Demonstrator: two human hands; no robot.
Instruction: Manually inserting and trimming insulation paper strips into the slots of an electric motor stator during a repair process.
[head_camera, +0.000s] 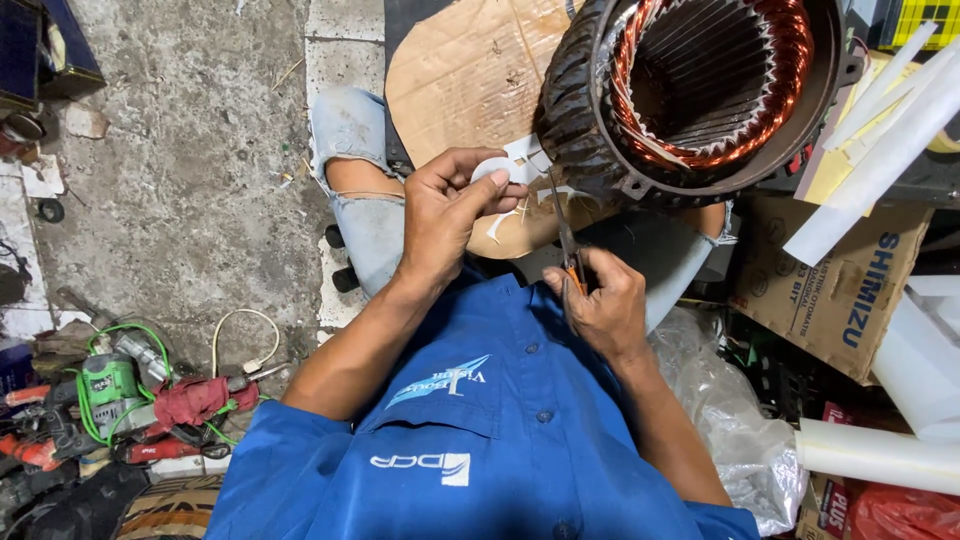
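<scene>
The left hand (445, 215) pinches white paper (500, 168) steady so the scissors (566, 240) gripped in the right hand (600, 300) can cut.

Even, soft daylight, faint shadows, sharp centre, wide-angle bending at the edges, no glare.

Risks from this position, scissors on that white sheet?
1. The left hand pinches the small white sheet piece right beside the scissors held by the right hand; a slip may nick the fingertips.
2. The blades work close to the stator's copper windings; a stray point might scratch them.
3. The stator housing sits tilted on the cardboard over the lap and might roll.
</scene>
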